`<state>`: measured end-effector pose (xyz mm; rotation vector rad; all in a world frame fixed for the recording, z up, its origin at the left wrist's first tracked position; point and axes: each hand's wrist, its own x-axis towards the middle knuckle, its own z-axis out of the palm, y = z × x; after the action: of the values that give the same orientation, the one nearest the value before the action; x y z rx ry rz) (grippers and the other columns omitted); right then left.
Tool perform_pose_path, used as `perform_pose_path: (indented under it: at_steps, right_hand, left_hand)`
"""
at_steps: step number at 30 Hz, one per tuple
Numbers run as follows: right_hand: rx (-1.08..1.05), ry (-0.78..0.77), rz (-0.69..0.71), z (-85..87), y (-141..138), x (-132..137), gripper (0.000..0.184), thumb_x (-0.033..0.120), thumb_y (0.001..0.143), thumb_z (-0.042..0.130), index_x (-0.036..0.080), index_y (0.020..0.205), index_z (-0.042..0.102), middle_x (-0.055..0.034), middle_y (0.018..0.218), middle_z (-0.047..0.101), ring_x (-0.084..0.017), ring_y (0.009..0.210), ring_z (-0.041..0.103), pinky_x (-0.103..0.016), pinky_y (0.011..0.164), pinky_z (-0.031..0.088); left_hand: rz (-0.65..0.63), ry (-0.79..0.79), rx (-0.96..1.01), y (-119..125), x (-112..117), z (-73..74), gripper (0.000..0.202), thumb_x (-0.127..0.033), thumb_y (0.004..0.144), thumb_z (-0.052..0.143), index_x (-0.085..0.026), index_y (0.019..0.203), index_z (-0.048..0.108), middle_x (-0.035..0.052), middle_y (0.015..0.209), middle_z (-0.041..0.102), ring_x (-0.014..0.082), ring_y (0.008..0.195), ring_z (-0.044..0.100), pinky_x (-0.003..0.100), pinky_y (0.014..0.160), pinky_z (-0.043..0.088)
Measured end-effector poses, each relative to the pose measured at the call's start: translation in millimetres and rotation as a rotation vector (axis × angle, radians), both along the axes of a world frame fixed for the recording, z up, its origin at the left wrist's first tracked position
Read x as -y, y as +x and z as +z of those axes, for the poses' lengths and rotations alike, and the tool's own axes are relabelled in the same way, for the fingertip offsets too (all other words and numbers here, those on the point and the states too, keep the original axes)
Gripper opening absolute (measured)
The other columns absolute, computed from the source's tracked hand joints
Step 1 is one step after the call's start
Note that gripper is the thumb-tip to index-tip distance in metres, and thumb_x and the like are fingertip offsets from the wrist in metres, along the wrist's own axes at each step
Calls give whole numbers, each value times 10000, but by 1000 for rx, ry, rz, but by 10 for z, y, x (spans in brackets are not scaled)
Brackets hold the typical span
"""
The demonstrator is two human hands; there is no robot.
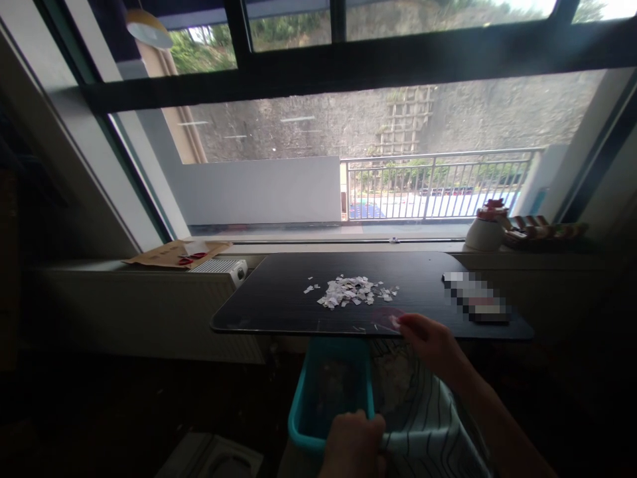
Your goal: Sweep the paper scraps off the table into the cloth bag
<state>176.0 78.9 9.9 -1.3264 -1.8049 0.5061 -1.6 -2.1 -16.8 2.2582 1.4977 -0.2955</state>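
At the table's near edge my right hand [425,335] is closed in a pinch on a thin, clear plastic piece [383,320] with a faint pink tint; its exact kind is unclear. A loose heap of small torn paper scraps [351,292] lies just beyond, on the dark table [279,285]. Below, my left hand [354,435] is wrapped round the near right rim of a turquoise bin [297,415]. The bin stands partly under the table edge, and its contents are too dark to make out.
A striped cloth-like basket or liner [423,431] sits right of the bin. On the table's right is a blurred-out flat object [478,299]. The windowsill holds a white jug [484,231], a brown envelope [159,253] and red-handled scissors [193,258]. A radiator [149,299] stands left.
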Motion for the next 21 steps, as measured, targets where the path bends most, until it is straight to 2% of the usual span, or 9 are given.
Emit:
perform_pose_path:
  at_steps: [4,6,11,15,21]
  right_hand:
    - [41,35,-269,7,306,35,320,395,810,493,185,991,652,-47,763,688,-179,660,614,-278,619,452]
    - [93,34,-329,10,379,47,322,383,805,485,191,1004,649,-37,717,675,-178,630,607,-281,602,445]
    - [95,15,-369,-39,413,57,311,377,809,472,197,996,642,-27,709,660,-172,625,602,-276,605,443]
    - [31,-42,-311,-102,432,39,310,395,808,476,200,984,641,-14,680,642,-163,605,580,-267,587,436]
    - [-20,-55,-315,-133,469,22,337,401,802,477,182,1001,639,-10,660,620,-163,596,567,-276,592,431]
  left_hand:
    - [11,30,3,-13,7,-23,320,-304,737,540,-206,1029,627,121,1008,649,316,917,608,402,772,460]
    - [6,22,7,-23,-2,-31,317,-314,740,537,-213,1026,628,114,1005,649,310,917,608,394,770,460]
    - [-5,26,-7,-29,-13,-7,314,-297,749,523,-210,1029,635,111,1001,653,300,917,612,374,766,461]
    - [9,30,-17,-17,2,24,304,-279,746,527,-214,1022,638,106,984,658,293,899,620,363,755,458]
    - [12,28,-6,-15,14,20,295,-289,752,536,-212,1017,640,109,986,655,300,908,618,368,758,460]
